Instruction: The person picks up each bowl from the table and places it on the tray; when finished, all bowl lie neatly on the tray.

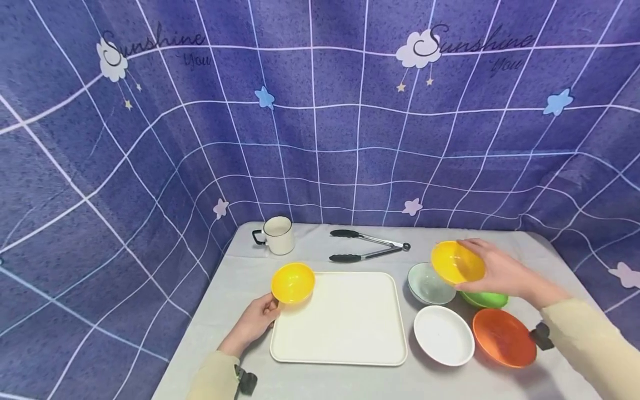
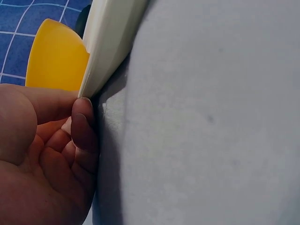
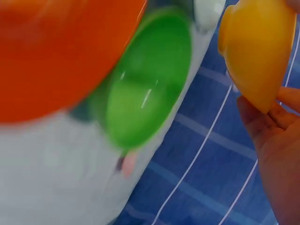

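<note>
A cream tray (image 1: pixel 345 328) lies on the table, and my left hand (image 1: pixel 256 318) pinches its left rim between thumb and fingers, as the left wrist view shows up close. One yellow bowl (image 1: pixel 293 284) sits in the tray's far left corner, just beyond that hand. My right hand (image 1: pixel 495 269) grips a second yellow bowl (image 1: pixel 452 262) by its sides, raised over the right part of the table. Partly hidden beneath that hand is a green bowl (image 3: pixel 147 84). A pale grey-green bowl (image 1: pixel 429 284) stands to the left of the green one.
Nearer the front right stand a white bowl (image 1: pixel 444 336) and an orange bowl (image 1: pixel 505 338), side by side. Black-handled tongs (image 1: pixel 370 245) lie spread behind the tray. A cream mug (image 1: pixel 279 235) is at the back left. A blue patterned curtain (image 1: pixel 335 122) hangs behind the table.
</note>
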Motion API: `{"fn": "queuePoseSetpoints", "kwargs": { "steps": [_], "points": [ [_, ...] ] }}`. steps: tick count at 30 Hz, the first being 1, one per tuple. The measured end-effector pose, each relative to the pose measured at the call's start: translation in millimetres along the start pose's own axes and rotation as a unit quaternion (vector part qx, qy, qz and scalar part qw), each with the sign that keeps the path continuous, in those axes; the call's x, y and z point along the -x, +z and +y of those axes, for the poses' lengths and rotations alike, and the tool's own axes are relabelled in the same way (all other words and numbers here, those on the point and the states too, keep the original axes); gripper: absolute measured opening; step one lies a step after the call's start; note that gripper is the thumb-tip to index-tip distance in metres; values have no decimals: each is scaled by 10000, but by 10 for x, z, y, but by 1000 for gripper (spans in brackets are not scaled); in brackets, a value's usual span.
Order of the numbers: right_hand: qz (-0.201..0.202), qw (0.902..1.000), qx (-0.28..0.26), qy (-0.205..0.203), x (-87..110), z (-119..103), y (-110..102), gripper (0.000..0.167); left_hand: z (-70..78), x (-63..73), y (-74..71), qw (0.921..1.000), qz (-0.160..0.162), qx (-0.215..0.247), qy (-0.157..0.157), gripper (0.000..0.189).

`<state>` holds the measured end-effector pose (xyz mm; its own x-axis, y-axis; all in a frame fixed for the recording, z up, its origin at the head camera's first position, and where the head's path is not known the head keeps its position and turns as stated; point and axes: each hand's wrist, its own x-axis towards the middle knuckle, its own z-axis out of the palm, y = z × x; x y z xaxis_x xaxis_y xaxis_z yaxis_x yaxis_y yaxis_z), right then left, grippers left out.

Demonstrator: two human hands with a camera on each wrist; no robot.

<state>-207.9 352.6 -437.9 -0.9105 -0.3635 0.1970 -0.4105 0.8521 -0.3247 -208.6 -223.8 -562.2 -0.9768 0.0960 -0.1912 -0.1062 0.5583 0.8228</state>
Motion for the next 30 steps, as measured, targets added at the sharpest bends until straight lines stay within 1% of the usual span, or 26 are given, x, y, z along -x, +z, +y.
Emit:
{"fn": "queuePoseSetpoints", "kwargs": {
  "steps": [6, 10, 14, 18, 21, 25, 27, 30],
  "points": [
    [-213, 9987, -267, -373, -208, -442, 274, 115, 5, 5, -17, 10000, 7, 16, 10, 10],
    [-335, 9968, -362, -634, -342, -719, 470, 114, 12, 5, -27, 10000, 9, 15, 14, 10],
    [-450, 9931, -495, -958, -463, -991, 671, 111, 21, 24, -35, 10000, -30, 32, 88, 10],
    [-679, 9883, -622, -1213, -559, -1270, 870, 110, 16, 28, -25, 9999, -59, 72, 134, 8],
    [-958, 9852, -699, -1234, -603, -1491, 1018, 112, 12, 21, -21, 9998, -66, 83, 155, 6],
    [-1343, 9809, -734, -1200, -608, -1770, 1219, 113, 8, 13, -21, 9998, -86, 113, 165, 5],
    [-1448, 9786, -763, -1245, -604, -1896, 1316, 113, 2, 8, -21, 9998, -87, 115, 168, 6],
    [-1481, 9761, -773, -1390, -608, -2054, 1457, 112, -3, 10, -27, 9998, -75, 91, 189, 8]
  ]
}}
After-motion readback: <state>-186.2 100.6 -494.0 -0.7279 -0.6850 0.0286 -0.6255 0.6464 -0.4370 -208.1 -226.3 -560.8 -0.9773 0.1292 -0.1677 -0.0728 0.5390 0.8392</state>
